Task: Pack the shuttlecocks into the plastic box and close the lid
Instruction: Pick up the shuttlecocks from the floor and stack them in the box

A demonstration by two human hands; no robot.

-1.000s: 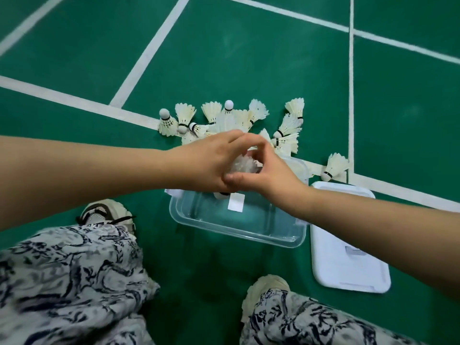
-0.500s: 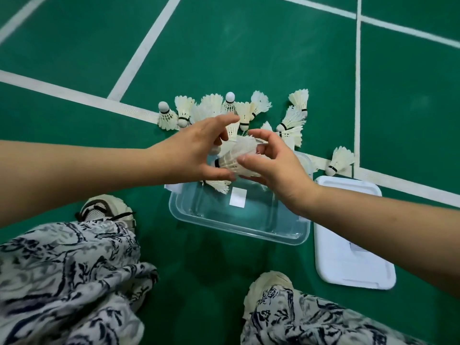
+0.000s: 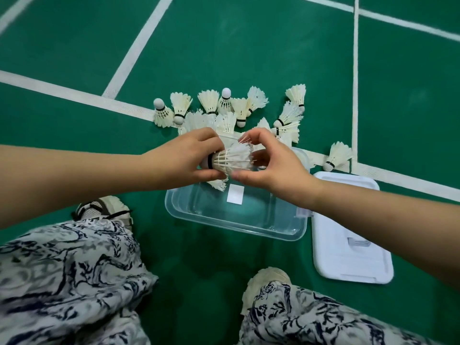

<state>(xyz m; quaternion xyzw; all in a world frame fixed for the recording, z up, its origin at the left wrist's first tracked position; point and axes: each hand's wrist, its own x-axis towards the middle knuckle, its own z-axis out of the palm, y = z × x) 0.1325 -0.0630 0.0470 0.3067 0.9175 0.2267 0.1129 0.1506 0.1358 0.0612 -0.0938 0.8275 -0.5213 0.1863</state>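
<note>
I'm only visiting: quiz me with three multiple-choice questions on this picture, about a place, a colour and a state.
1. Where is the lid? A) on the floor right of the plastic box; B) on the box; C) on a knee.
2. The floor's colour? A) blue; B) green; C) grey.
3. The shuttlecock over the box is: A) lying loose; B) held by the left hand and right hand; C) crushed flat.
Answers: A, it lies flat beside the box; B, plainly green; B, fingers of both curl round it.

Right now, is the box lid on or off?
Off. The white lid lies flat on the court, right of the open clear box.
</note>
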